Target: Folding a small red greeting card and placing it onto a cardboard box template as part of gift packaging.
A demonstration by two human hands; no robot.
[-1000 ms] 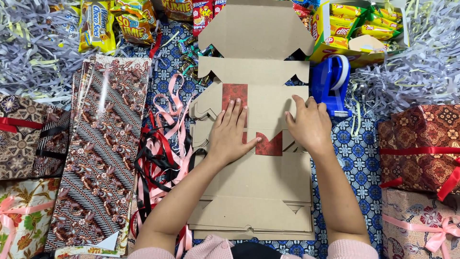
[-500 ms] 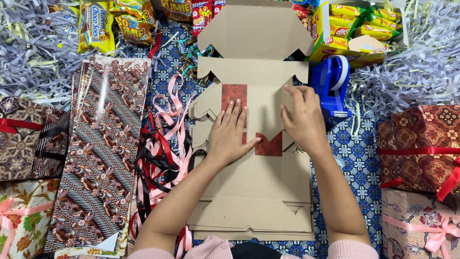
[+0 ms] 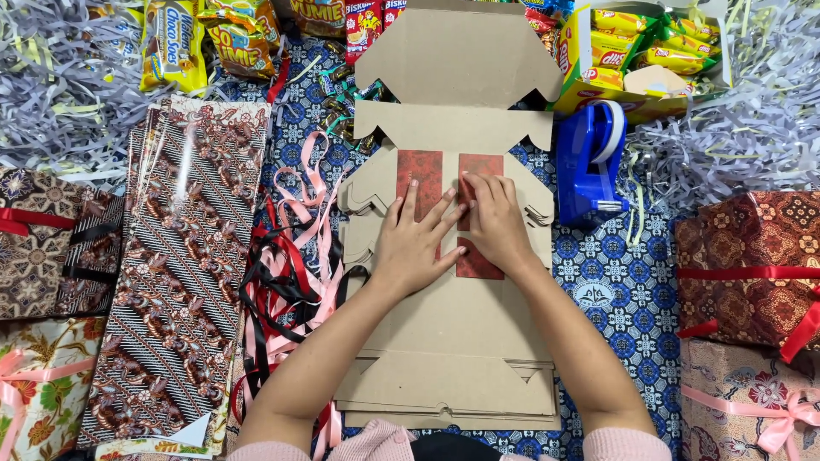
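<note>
Both hands lie on the flat cardboard, ribbons left, tape dispenser right.

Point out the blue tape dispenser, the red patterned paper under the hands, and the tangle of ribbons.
blue tape dispenser [image 3: 589, 166], head view, on its blue body.
red patterned paper [image 3: 418, 171], head view, on its upper left panel.
ribbons [image 3: 295, 256], head view, on the pink and black tangle.

A flat brown cardboard box blank was laid unfolded on the patterned cloth. Red patterned paper was spread flat at its middle.
</note>
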